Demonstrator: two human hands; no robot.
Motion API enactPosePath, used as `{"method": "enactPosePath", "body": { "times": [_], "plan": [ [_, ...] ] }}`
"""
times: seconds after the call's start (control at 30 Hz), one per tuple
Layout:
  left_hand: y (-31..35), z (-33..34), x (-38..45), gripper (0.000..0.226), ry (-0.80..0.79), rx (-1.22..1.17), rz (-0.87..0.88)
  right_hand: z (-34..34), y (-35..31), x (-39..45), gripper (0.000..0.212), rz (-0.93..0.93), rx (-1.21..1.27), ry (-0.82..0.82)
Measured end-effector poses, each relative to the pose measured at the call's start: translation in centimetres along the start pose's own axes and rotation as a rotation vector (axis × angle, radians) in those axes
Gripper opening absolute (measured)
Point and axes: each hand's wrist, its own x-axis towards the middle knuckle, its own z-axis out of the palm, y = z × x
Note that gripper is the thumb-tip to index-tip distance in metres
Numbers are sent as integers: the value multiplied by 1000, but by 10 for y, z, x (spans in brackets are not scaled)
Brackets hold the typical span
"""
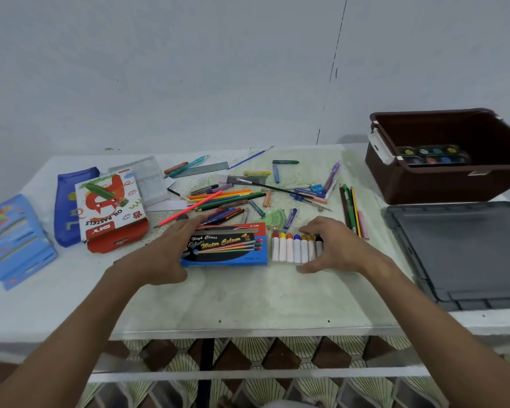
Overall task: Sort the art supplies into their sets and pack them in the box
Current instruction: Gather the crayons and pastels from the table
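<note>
Head view: nearest the wearer, at 6 o'clock, the front edge of the white table [56, 313] is seen, with a patterned floor below it. Just beyond, at centre, the left hand [165, 254] is laid on the left end of the blue watercolour box [226, 245], fingers curved over its far edge and thumb at its near edge, so the box is held. Directly at 3 o'clock of the box, touching its end, a row of paint tubes [295, 248] is seen, white-bodied with coloured caps. The right hand [336, 248] is curled round the right end of that row, fingers over the caps and thumb at the tube bottoms.

At 3 o'clock, a dark grey lid [465, 254] is laid flat on the table. At 9 o'clock, a light blue pack [15, 240] is seen near the table edge; further in, an oil pastels box [112, 207] rests partly on a blue pouch [68, 201].

Beyond the hands, toward 12 o'clock, loose pencils, pens and brushes [233, 195] are scattered. At 2 o'clock, farthest back, the brown box [424, 184] is seen open, with a watercolour palette [433, 156] inside it.
</note>
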Motion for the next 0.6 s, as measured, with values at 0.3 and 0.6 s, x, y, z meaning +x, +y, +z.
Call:
{"method": "enactPosePath", "body": {
  "times": [0.3, 0.6],
  "plan": [
    [-1, 23, -9, 105, -105, 26, 14, 7, 8, -1, 91, -85, 28, -86],
    [-12, 31, -6, 99, -93, -13, 42, 14, 11, -11, 82, -117, 217, -19]
  ]
}}
